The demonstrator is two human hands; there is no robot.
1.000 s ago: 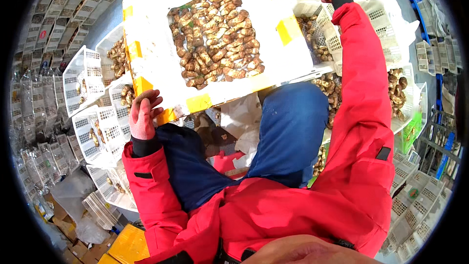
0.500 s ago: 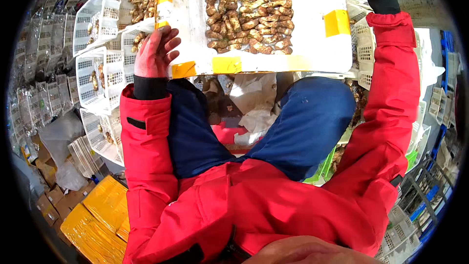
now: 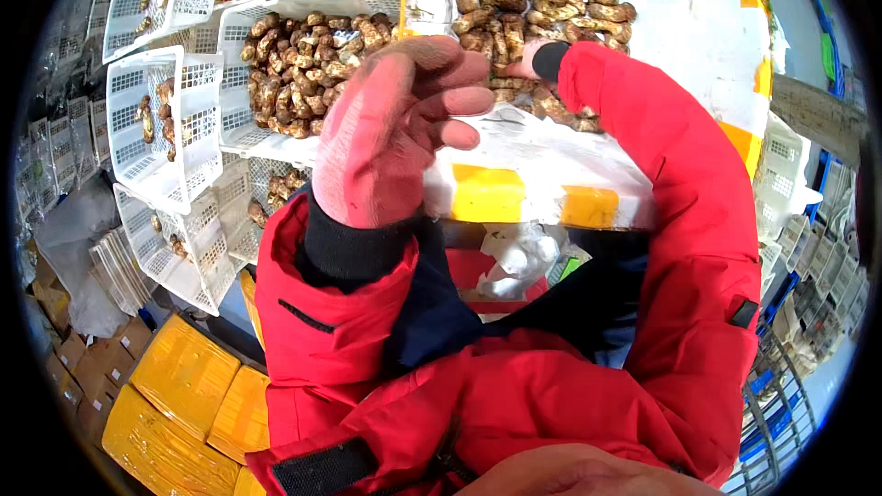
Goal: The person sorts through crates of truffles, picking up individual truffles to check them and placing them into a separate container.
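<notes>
Brown and cream mushrooms (image 3: 560, 11), stubby and rough-skinned, lie packed in rows on the white worktop (image 3: 684, 9), too many to count surely. One small green scrap sits among them at the worktop's far side. Smooth yellow tape (image 3: 487, 193) marks the worktop, two patches on its near edge and three along its right. Of the two hands, the right hand (image 3: 527, 62) reaches in at the nearest rows; its fingertips are hidden, so whether it grips one I cannot tell. The left hand (image 3: 390, 124), empty, is raised by the worktop's left edge, fingers loosely curved. Left of the worktop, two white latticed crates (image 3: 234, 119) hold heaped mushrooms; three more stand farther left, with a few each. Below its near edge hangs a crumpled white sheet (image 3: 514, 262); well left and nearer are glossy yellow parcels (image 3: 188, 377), at least three.
</notes>
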